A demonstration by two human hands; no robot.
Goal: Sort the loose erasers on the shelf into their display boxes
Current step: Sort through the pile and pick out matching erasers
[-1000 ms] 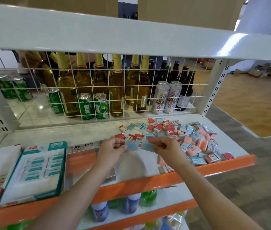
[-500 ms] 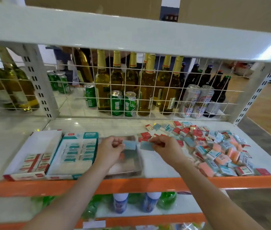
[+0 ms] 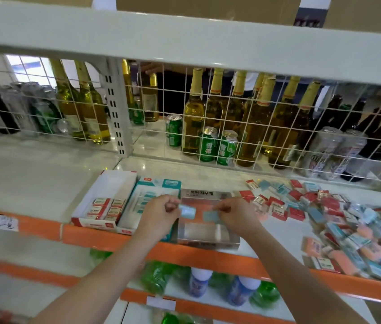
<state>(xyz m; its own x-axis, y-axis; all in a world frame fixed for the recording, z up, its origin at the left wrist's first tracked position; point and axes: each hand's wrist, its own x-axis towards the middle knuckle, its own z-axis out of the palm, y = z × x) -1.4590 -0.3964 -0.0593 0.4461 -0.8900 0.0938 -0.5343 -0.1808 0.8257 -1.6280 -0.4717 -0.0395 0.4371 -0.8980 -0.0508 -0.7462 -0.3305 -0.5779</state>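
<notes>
- Erasers in pale blue wrappers sit one in each hand, both held over the clear display box (image 3: 208, 237), which I use as the landmark.
- Red-and-white box (image 3: 105, 204), furthest left of the clear display box, holds two short columns of red-labelled erasers at its front end; its long axis runs front to back on the shelf (image 3: 44, 183).
- Teal box (image 3: 154, 185) stands just left of the clear display box, touching the red-and-white one; its contents are partly hidden by the left wrist.
- Left hand (image 3: 160, 215) hovers above the left edge of the clear display box, fingers curled, thumb and fingertips pinching the left blue eraser (image 3: 187, 210) by its left end; that eraser's long axis lies left to right, roughly level.
- Right blue eraser (image 3: 210, 216) lies over the middle of the clear display box, long axis also left to right, tilted slightly; the two erasers are near each other but not touching.
- Right hand (image 3: 236, 215) is above the right side of the clear display box, fingers curled and pinching that eraser's right end.
- Loose pile of erasers (image 3: 325, 218) spreads right of the clear display box, red, blue and orange ones lying at mixed angles.
</notes>
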